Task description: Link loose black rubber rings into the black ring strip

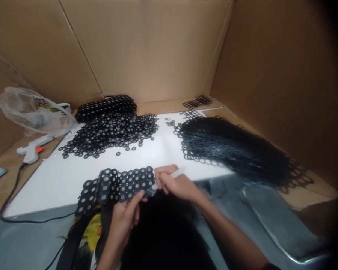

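Note:
A black sheet of joined rings with pale round centres (133, 180) lies along the table's front edge, its left part folded over and hanging off. My left hand (126, 214) grips the sheet's lower edge, thumb on top and fingers beneath. In my right hand (174, 183) is a white pen-like tool (176, 173). The tool's lower tip meets the sheet's right end, close to my left thumb. Too little detail shows to tell what kind of tool it is.
Loose black discs (109, 131) are heaped at the back left, before a rolled dotted bundle (107, 106). Black ring netting (228, 146) is piled at right. A white glue gun (32, 152) with a black cord and a plastic bag (30, 108) are at left. Cardboard walls (152, 48) enclose the table.

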{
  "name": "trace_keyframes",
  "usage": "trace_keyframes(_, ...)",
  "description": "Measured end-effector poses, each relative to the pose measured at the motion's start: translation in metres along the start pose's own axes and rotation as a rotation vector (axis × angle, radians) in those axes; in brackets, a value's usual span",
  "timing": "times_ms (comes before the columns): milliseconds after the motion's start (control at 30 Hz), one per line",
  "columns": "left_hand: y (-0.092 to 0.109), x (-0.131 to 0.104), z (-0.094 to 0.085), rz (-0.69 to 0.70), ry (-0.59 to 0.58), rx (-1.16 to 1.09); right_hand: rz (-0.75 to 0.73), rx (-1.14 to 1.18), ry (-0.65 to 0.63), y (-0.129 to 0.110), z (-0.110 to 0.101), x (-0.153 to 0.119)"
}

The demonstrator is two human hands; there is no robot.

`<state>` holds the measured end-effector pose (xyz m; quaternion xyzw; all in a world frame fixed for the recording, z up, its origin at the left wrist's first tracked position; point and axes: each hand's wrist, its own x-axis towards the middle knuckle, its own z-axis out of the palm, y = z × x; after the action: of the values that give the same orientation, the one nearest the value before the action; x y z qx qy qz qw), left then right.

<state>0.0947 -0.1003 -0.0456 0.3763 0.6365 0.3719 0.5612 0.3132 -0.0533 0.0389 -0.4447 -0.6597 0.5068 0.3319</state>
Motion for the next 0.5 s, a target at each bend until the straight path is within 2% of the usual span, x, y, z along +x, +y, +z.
trace_keyframes(233,-0.001,-0.006,0.012,-0.007,-0.022,0.041,0.042,-0.028,-0.014,-0.001,-0.011,-0.003)
trace_keyframes(500,-0.002,-0.007,0.023,0.001,-0.027,0.035,0.050,-0.052,-0.025,0.000,-0.010,-0.001)
